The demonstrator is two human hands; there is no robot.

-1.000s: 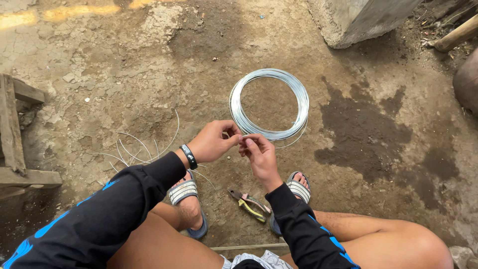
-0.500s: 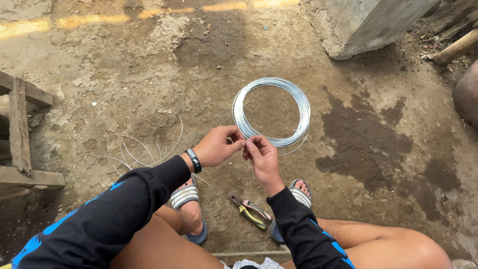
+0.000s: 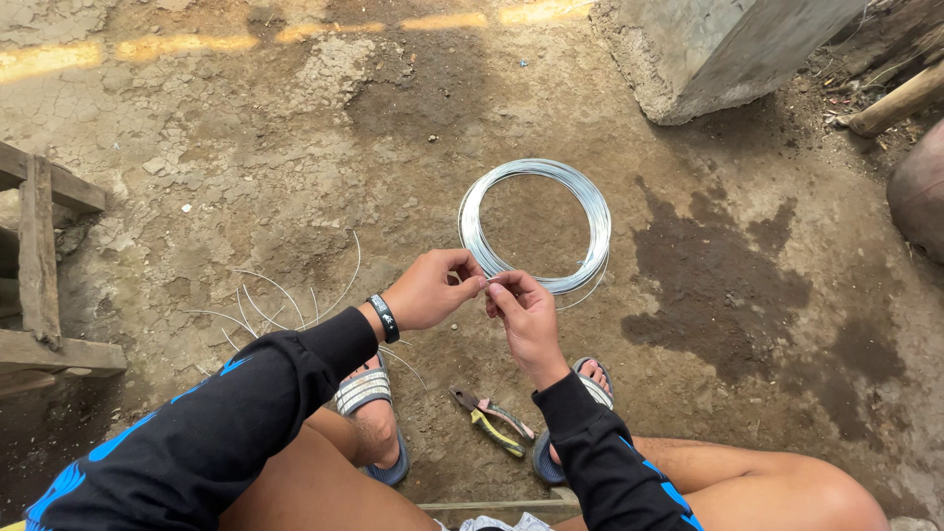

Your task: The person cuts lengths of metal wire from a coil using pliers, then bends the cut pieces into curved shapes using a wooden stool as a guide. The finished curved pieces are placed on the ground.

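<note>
Just beyond both hands lies a round coil of silvery steel wire on the dirt. Left hand and right hand meet fingertip to fingertip, pinching its loose end.

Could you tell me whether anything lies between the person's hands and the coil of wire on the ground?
Nothing visible does. The left hand and right hand meet fingertip to fingertip, pinching what looks like a thin wire strand, right over the near edge of the wire coil.

Left hand and right hand pinched a wire end together above the ground; wire coil lay beyond, pliers between the sandalled feet.
</note>
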